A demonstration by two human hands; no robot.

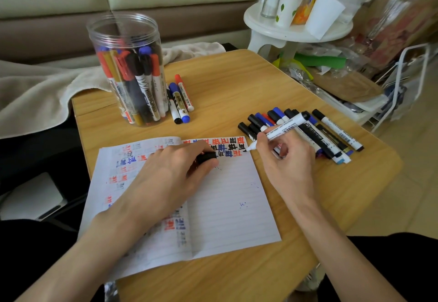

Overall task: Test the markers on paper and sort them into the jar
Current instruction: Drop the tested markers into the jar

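A person sits at a small wooden table (pixel 237 81), seen from above their two bare forearms. One sheet of lined paper (pixel 227 206), folded down the middle, lies in front of them, with three short rows of red, blue and black test characters along its top edge and fainter marks showing on the left half.

The right hand (pixel 288 161) pinches one uncapped white marker (pixel 283 129) between thumb and curled fingers, pen-fashion, with its tip touching the paper's top right corner. The left hand (pixel 166 176) rests on the paper, its fingers curled around one black cap (pixel 207 157).

One clear plastic jar (pixel 125 40), open at the top, stands at the far left of the table, packed with upright markers in red, blue, black and gold, too crowded to count. Just beside its right side lie three loose markers (pixel 180 99) that I can make out. Behind the right hand lies a heap of markers (pixel 331 131), roughly a dozen, overlapping too much for an exact count.

A pale blanket (pixel 35 93) is draped left of the table; one white stool (pixel 294 33) holding cups and bottles stands behind it on the right.
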